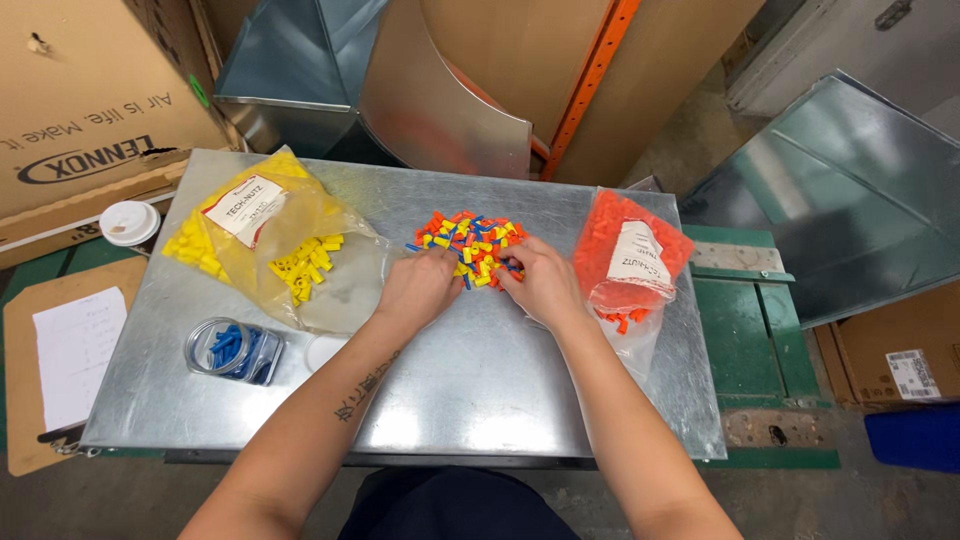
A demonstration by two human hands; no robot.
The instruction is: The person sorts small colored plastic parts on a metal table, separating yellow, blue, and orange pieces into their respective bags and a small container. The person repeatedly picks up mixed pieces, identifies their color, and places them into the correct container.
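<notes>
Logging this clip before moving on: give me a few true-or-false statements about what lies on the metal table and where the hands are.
1. Both hands, left and right, rest at the mixed pile of connectors. True.
2. The yellow bag lies on the person's right. False: it lies left; the orange bag is right.
3. The clear jar holds blue pieces. True.
4. The pile is all one colour. False: orange, yellow and blue.
5. The metal table is wooden. False: shiny sheet metal.

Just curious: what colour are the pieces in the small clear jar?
Blue, best seen in the head view: clear jar.
</notes>
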